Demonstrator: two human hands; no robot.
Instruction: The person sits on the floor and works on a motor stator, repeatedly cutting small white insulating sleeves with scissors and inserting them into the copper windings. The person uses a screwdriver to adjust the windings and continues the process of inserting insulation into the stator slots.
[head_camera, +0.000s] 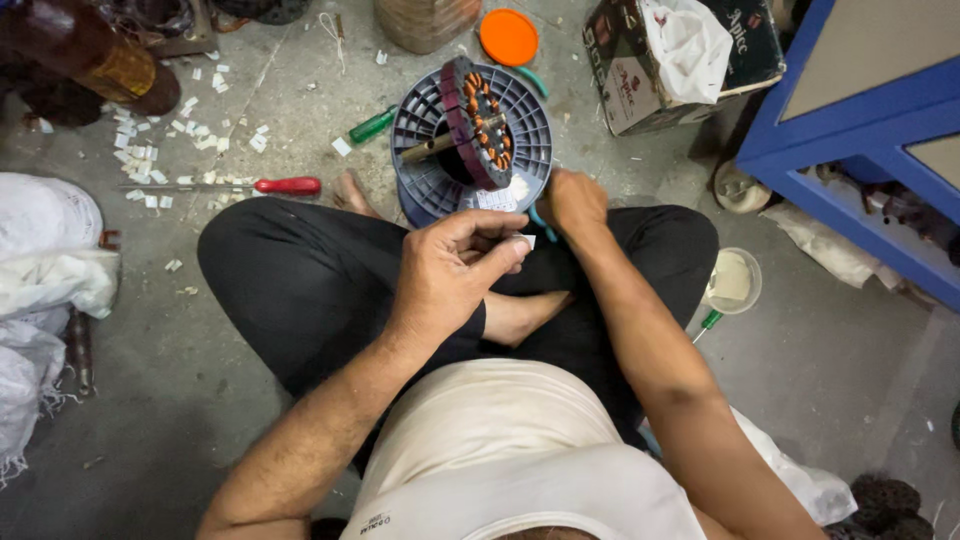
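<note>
**Person Sitting Cross-Legged on a Workshop Floor, Working at a Motor Stator**

A grey concrete floor (840, 380) is filling most of the view, and a person in black trousers and a light undershirt is sitting on it with the legs crossed. At the right, a blue metal cabinet (850, 130) is standing, and at the left edge white sacks (40, 260) are lying in a heap. A printed cardboard box (625, 75) with a white plastic bag in it is standing at the top, next to the cabinet.

In front of the knees, a grey plastic spool (425, 135) is lying flat on the floor. A round motor stator (478, 122) with copper windings is standing tilted on its edge on top of the spool, and a shaft is sticking out of it to the left.

The left hand (450, 275) is hanging over the lap, near the spool, and its thumb and fingers are pinching narrowly a small white paper strip (524, 241). The right hand (572, 200) is resting just beside the lower right rim of the spool; it is curled, and I cannot tell if it is gripping something.

An orange lid (508, 36) is lying above the spool. A red-handled screwdriver (255, 185) is lying to the left, among many scattered white paper scraps (150, 150). A green-handled tool (372, 125) is lying just beside the spool's left rim. A small clear tub (733, 280) is standing by the right knee.
</note>
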